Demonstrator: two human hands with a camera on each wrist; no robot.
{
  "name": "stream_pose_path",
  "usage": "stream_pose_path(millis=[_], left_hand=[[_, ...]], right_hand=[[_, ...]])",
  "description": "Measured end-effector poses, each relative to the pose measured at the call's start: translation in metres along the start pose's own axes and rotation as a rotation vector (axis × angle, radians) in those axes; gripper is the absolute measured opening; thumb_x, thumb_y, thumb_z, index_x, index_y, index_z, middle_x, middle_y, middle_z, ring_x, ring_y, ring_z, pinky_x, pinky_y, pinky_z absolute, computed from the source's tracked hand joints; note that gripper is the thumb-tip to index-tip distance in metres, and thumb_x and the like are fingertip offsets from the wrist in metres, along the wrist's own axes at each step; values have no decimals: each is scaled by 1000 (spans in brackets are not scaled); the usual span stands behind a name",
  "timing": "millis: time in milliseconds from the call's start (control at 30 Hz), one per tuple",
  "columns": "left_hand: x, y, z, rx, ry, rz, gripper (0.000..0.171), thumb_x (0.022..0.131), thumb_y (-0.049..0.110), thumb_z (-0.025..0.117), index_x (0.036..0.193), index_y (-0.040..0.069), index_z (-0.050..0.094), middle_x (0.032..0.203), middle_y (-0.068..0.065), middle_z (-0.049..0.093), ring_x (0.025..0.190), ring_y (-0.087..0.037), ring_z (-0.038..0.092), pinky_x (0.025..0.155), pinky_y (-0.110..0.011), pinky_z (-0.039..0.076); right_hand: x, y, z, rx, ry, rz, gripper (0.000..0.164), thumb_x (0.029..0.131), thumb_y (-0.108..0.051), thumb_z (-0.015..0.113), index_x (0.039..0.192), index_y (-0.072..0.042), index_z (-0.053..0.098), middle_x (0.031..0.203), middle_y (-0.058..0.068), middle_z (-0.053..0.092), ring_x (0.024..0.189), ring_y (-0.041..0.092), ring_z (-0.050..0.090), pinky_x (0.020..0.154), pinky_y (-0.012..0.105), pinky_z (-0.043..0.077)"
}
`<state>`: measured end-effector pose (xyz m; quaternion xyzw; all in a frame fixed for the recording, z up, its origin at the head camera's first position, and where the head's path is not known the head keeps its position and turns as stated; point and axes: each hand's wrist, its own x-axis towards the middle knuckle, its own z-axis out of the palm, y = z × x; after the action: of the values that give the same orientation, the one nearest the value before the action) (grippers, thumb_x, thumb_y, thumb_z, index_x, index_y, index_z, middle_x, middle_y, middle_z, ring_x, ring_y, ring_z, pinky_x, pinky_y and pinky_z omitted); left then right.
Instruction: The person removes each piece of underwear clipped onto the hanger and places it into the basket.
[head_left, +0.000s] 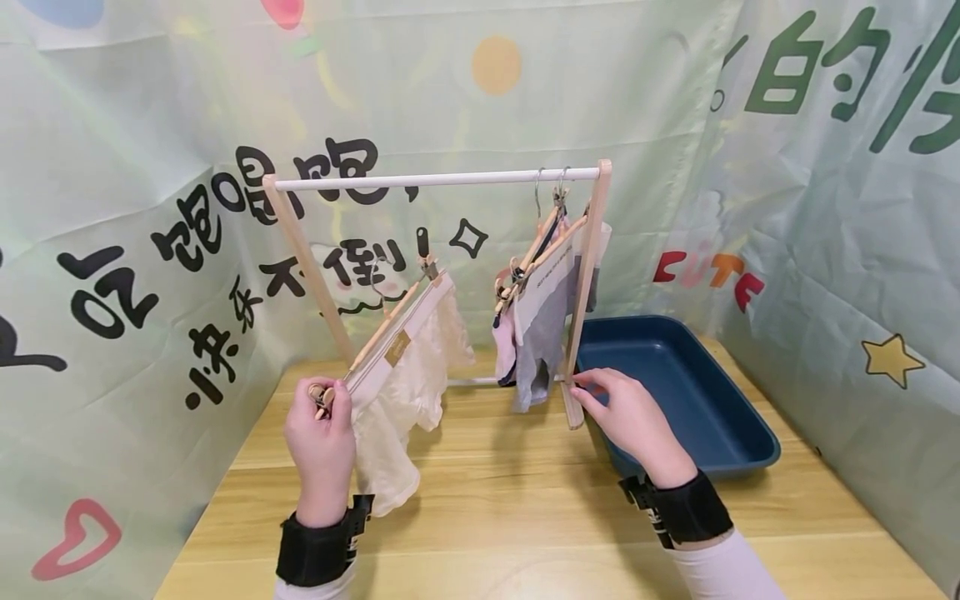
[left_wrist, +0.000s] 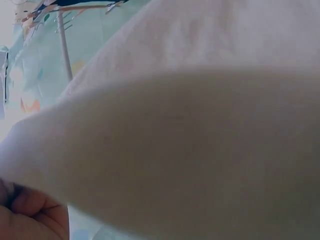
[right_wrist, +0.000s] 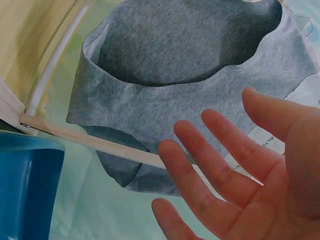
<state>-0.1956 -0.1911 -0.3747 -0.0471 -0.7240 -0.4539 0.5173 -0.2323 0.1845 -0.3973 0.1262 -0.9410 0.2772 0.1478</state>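
Observation:
My left hand pinches the clip end of a wooden clip hanger. Cream shorts with a pale waistband hang from it, tilted, in front of the garment rack's left side. The hanger's hook is below the white rod, apart from it. In the left wrist view, pale cloth covers most of the picture. My right hand is by the foot of the rack's right wooden post; its fingers are spread and hold nothing in the right wrist view. Beside it hangs a grey garment.
Several garments, among them a pink one, hang on hangers at the rod's right end. A dark blue plastic bin stands right of the rack on the wooden table. Printed cloth curtains enclose the back and sides.

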Motion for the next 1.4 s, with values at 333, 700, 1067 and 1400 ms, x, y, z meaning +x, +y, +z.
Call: stream_pose_path(millis=[333, 700, 1067, 1400], left_hand=[[8, -1, -15, 16, -70, 37, 8, 95, -3, 64, 93, -10, 60, 73, -15, 61, 63, 6, 47, 54, -9, 40], [14, -8, -26, 108, -178, 108, 6, 92, -6, 66, 93, -6, 59, 73, -14, 63, 65, 2, 47, 58, -11, 40], [17, -13, -35, 113, -272, 109, 7, 92, -6, 66, 94, -4, 60, 75, -14, 62, 63, 0, 47, 54, -12, 40], [20, -11, -42, 119, -328, 56, 7, 93, -5, 65, 92, -2, 60, 72, -9, 57, 60, -2, 44, 52, -16, 37]], right_hand=[[-1, -1, -2, 5, -9, 0, 34, 103, -37, 63, 129, -16, 69, 126, 10, 69, 111, 30, 64, 90, 46, 55], [0, 0, -3, 5, -13, 7, 34, 104, -35, 62, 130, -14, 68, 126, 11, 69, 112, 32, 65, 90, 48, 55], [-2, -1, -2, 13, -16, 1, 34, 104, -31, 63, 132, -12, 66, 129, 12, 66, 114, 32, 63, 95, 48, 52], [-1, 0, -2, 9, -11, -3, 34, 104, -33, 62, 131, -13, 67, 129, 12, 67, 113, 30, 63, 95, 48, 53]])
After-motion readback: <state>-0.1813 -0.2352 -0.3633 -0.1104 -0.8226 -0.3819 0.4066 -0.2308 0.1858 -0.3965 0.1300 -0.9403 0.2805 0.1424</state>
